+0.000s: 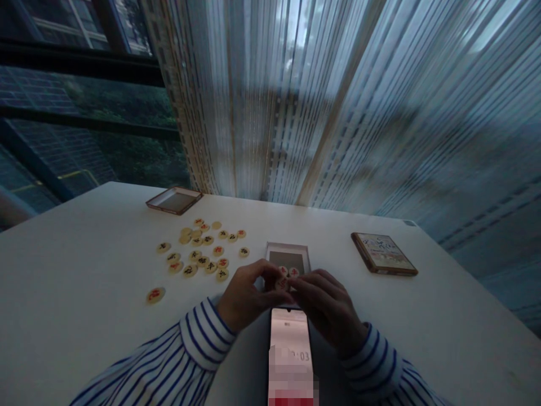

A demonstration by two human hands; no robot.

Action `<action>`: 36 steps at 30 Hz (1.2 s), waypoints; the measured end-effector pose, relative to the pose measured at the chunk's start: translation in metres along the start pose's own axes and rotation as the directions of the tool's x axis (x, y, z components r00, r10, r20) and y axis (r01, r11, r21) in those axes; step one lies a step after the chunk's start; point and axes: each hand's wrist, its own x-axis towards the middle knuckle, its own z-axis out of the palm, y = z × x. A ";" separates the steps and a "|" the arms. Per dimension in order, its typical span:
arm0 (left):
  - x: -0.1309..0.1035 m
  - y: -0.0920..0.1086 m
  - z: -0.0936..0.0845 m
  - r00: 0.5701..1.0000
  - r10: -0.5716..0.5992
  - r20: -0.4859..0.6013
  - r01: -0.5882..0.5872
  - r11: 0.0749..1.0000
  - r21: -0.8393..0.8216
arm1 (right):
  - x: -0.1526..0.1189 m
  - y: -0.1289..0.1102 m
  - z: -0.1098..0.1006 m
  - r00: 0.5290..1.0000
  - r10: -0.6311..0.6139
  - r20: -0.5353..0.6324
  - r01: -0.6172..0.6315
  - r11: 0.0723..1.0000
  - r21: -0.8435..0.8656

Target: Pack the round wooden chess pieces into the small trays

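Over the near end of a shallow open box (pixel 309 256), both hands meet at a round xiangqi piece (pixel 282 283) with a red character. My left hand (pixel 249 293) pinches it from the left between thumb and fingers. From the right, the closed fingertips of my right hand (pixel 327 301) grip the same piece's edge. Just beyond it, two more red-marked pieces, a left one (pixel 282 271) and a right one (pixel 293 272), show at the box; the fingers partly cover them. Several loose pieces (pixel 203 261) with red or black characters lie to the left, some blank side up.
A phone (pixel 291 332) with a lit screen lies below the hands. An open box lid or tray (pixel 175 201) sits at the far left, and a flat box with a printed cover (pixel 382 254) at the right. One piece (pixel 155 295) lies apart. Behind the white table (pixel 105 248) hangs a string curtain (pixel 270 113).
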 end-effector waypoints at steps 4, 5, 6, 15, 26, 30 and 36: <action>-0.002 -0.001 0.002 0.997 -0.077 0.011 0.077 0.995 -0.066 | 0.001 0.000 0.000 1.000 0.024 -0.008 -0.023 0.999 0.029; -0.003 -0.001 0.003 0.996 -0.085 0.014 0.086 0.992 -0.093 | 0.001 0.000 0.000 0.999 0.034 -0.008 -0.033 0.999 0.041; -0.003 0.000 0.003 0.996 -0.090 0.020 0.091 0.988 -0.124 | 0.000 0.001 0.000 0.999 0.044 -0.008 -0.044 0.998 0.054; -0.001 0.001 0.000 0.972 -0.210 0.109 0.235 0.908 -0.347 | -0.002 0.005 0.003 0.988 0.151 -0.045 -0.142 0.977 0.156; 0.001 0.002 0.002 0.975 -0.219 0.043 0.221 0.915 -0.337 | 0.002 0.002 0.002 0.986 0.162 -0.049 -0.157 0.983 0.090; 0.002 0.002 0.002 0.973 -0.230 0.011 0.220 0.915 -0.340 | 0.000 0.004 0.003 0.987 0.154 -0.048 -0.151 0.987 0.060; 0.001 -0.002 0.006 0.969 -0.246 0.026 0.237 0.892 -0.385 | -0.003 0.005 0.005 0.987 0.154 -0.036 -0.153 0.987 0.040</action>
